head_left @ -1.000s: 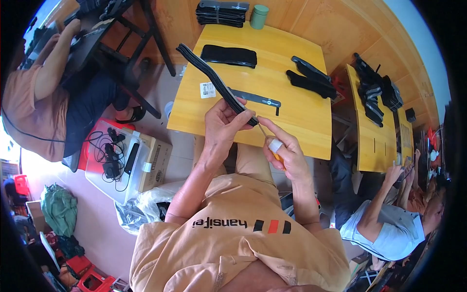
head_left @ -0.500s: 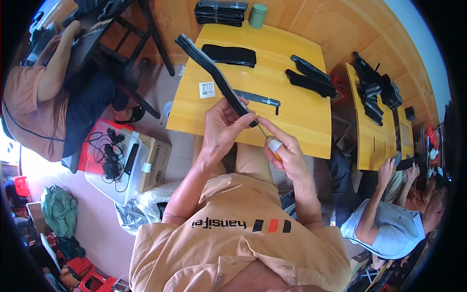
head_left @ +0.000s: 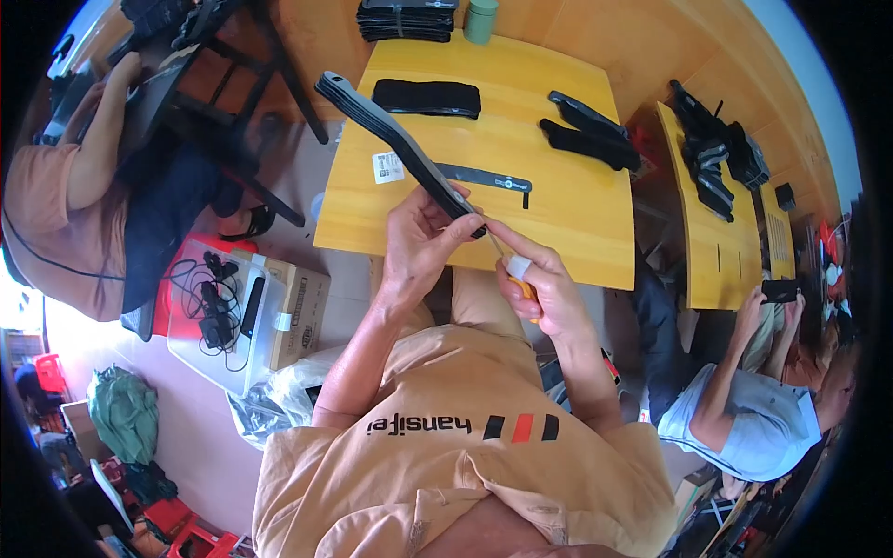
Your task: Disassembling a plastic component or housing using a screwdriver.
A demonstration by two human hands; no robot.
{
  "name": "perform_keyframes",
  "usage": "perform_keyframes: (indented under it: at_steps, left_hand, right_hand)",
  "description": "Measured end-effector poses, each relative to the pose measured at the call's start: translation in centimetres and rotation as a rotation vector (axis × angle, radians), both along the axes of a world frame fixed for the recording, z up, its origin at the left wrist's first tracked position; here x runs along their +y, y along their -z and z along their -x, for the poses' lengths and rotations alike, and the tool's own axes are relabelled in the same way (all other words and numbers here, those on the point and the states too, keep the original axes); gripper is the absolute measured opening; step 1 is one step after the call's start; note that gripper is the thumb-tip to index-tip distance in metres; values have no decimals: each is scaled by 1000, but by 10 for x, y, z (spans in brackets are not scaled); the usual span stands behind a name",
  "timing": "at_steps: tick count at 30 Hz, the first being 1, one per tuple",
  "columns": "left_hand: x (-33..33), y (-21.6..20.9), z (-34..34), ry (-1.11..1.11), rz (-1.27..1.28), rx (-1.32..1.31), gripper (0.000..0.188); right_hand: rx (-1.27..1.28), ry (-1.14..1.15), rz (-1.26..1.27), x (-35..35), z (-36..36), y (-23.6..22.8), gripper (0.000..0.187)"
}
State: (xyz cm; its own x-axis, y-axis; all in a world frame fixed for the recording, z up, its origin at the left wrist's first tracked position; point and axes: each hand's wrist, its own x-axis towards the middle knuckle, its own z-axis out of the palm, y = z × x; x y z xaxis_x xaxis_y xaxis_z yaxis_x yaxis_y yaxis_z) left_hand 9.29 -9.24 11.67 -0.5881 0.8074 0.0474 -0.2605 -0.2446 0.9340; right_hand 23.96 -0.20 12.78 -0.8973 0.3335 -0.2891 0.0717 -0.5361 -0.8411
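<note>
My left hand (head_left: 419, 244) is closed round the near end of a bundle of long black and grey strips (head_left: 395, 139), which slants up to the left above the table. Close to that end, my right hand (head_left: 549, 284) grips a thin-shafted tool with an orange handle (head_left: 528, 291). The shaft points at the strips' near end; whether it touches them I cannot tell. A white wrap (head_left: 518, 267) shows at a finger of my right hand. Beneath the bundle, a single dark grey strip (head_left: 484, 178) lies flat on the yellow table (head_left: 577, 223).
Folded black strips (head_left: 426, 98), a white label (head_left: 387, 167) and more black pieces (head_left: 586, 135) lie on the table. A strip stack (head_left: 405, 20) and green canister (head_left: 480, 20) stand behind. At left is a clear bin (head_left: 209, 344) with cables. People sit on both sides.
The strip bundle's far end and both hands shift slightly left and up in the picture, as does the table. My hold on the strips and the tool stays the same.
</note>
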Motion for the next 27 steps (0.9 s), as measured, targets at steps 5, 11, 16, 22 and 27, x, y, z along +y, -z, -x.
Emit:
perform_keyframes:
  at_steps: [5, 11, 16, 22, 27]
  left_hand:
    - [0, -3, 1, -5, 41, 13, 30]
    - [1, -2, 3, -11, 114, 60, 29]
    - [4, 7, 2, 5, 76, 87, 29]
    - [5, -1, 5, -3, 41, 26, 34]
    - [2, 2, 6, 12, 52, 3, 36]
  right_hand:
    - [-6, -9, -41, 1, -2, -1, 45]
    - [-13, -41, -377, 0, -2, -1, 44]
    - [24, 58, -498, -5, -1, 18, 45]
    - [30, -20, 296, 5, 0, -1, 43]
    - [-68, 33, -221, 0, 2, 1, 43]
